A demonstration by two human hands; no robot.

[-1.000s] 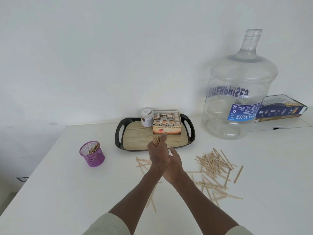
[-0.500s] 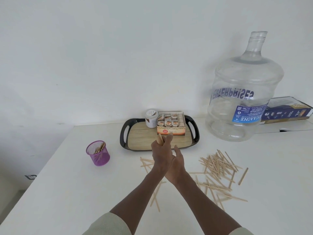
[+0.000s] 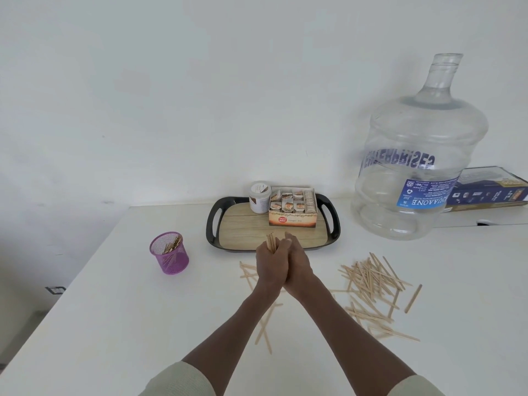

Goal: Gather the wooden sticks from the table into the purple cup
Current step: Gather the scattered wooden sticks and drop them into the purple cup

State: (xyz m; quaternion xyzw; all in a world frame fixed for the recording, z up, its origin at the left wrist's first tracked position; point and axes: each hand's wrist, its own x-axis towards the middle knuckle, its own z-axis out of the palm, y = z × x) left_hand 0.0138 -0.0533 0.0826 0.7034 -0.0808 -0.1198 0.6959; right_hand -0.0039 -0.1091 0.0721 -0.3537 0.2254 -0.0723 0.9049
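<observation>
Gripping a small bundle of wooden sticks [image 3: 271, 243] upright in the left hand [image 3: 270, 267], fingers curled round it, tips poking out above the fist. Pressed flat against that fist, the right hand [image 3: 298, 267]; whether its fingers also pinch the bundle, impossible to tell from this angle. Standing well to the left on the white table [image 3: 114, 324], the purple cup [image 3: 169, 252], upright, mesh-walled, already holding a few sticks. Lying on the right, the large scattered pile [image 3: 371, 281], with a few loose sticks [image 3: 264, 327] under the forearms. Probably squaring up the bundle before carrying it over. To do this well: tap the ends level, keep the bundle vertical and tightly held, bring it directly above the cup's mouth, lower the bottom ends inside the rim before loosening the grip. Worth steadying the light cup with the free hand, since a sideways knock could tip it. Behind, a black tray [image 3: 213, 224] with a tea box [image 3: 293, 220] and a small jar [image 3: 259, 197]; further right, a big water bottle [image 3: 414, 155].
</observation>
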